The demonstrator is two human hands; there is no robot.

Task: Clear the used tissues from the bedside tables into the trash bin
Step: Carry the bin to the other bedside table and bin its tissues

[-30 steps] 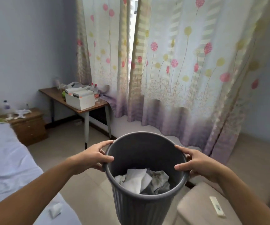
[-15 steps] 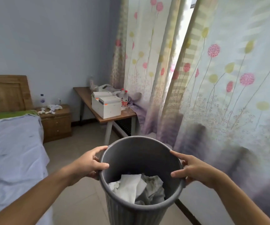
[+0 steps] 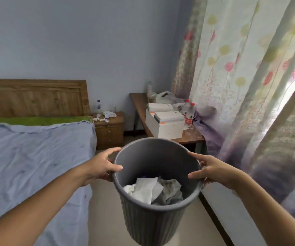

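Grey tissue-filled bin (image 3: 153, 221), tissues (image 3: 107, 115) on nightstand

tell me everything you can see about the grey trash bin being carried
The trash bin is a round grey tub, plastic by its look, with a ribbed outer wall and a smooth rolled rim. It is held upright above the floor, the left hand and right hand gripping opposite sides of the rim. Crumpled white tissues lie inside.

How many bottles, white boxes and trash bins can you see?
Red-capped bottles: 2
Blue-capped bottle: 1
White boxes: 2
Trash bin: 1
Total: 6
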